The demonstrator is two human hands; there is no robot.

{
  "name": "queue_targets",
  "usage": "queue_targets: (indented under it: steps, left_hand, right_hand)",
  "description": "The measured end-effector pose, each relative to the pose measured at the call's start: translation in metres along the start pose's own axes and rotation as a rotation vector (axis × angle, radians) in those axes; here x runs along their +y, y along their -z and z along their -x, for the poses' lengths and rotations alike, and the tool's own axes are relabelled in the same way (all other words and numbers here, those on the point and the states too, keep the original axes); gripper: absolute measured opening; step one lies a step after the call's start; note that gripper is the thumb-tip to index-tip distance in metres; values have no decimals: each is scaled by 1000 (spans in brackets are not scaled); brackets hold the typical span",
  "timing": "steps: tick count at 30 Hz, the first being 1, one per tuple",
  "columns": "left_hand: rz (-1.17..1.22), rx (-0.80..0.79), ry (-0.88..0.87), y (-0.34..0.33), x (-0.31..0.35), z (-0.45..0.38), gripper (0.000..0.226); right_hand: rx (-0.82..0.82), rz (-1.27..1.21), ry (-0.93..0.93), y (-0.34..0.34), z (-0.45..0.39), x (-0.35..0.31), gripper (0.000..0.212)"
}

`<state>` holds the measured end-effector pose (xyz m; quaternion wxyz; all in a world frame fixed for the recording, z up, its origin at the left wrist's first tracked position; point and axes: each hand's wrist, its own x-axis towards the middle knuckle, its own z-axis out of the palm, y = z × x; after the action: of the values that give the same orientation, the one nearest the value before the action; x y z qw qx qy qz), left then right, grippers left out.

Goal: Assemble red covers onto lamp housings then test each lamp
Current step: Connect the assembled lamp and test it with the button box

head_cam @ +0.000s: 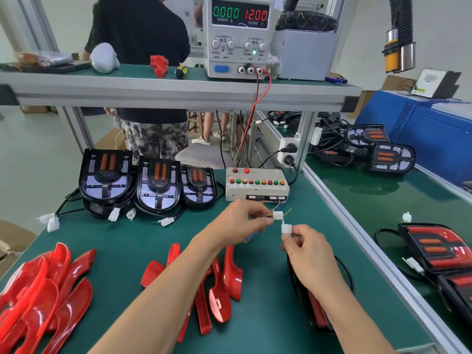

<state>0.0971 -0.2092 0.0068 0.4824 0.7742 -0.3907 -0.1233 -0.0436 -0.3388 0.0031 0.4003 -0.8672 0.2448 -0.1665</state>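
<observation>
1. White plastic is meeting white plastic in front of me: my left hand (242, 221) is pinching the tester's connector (278, 215) by its thin coloured wires (265, 215), fingers curled tight around them.
2. My right hand (306, 247) is pinching the lamp's connector (286, 229) between thumb and fingertips, holding it just below and beside the other plug; the two are nearly touching but are not mated.
3. I am keeping the assembled lamp (315, 312) under my right forearm on the green mat (122, 241), its red cover showing and its black cable (344, 272) looping up toward my right hand.
4. Loose red covers (219, 290) are lying in a heap beneath my left forearm, and a bigger pile of red covers (43, 297) is sitting at the mat's near left.
5. Three bare lamp housings (155, 185) are leaning in a row at the back of the mat, their white plugs (113, 214) trailing in front.
6. Right of them, the test box (256, 183) with its row of coloured buttons is resting just beyond my hands.
7. On the shelf above, the power supply (238, 37) is reading 0.000 in green and 12.00 in red, with red and black leads (255, 103) hanging down from it.
8. Finished lamps (444, 249) are lying on the neighbouring green bench to my right.
</observation>
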Motion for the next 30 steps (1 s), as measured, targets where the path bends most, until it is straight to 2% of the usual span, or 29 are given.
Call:
queue_targets:
  steps: [5, 8, 13, 17, 30]
  left_hand:
    - [84, -33, -4, 3, -1, 6, 6]
    - [36, -29, 13, 4, -5, 8, 7]
    - [-113, -58, 10, 10, -9, 13, 16]
    - [-144, -75, -24, 15, -9, 17, 18]
    - [-259, -105, -118, 22, -7, 20, 17]
  right_hand:
    - [-86, 62, 69, -1, 2, -1, 23]
    - [-154, 41, 81, 0, 3, -3, 31]
    - [-162, 214, 134, -1, 6, -7, 32]
    - [-135, 395, 154, -1, 3, -9, 35]
    - [-175, 608, 235, -6, -5, -10, 43]
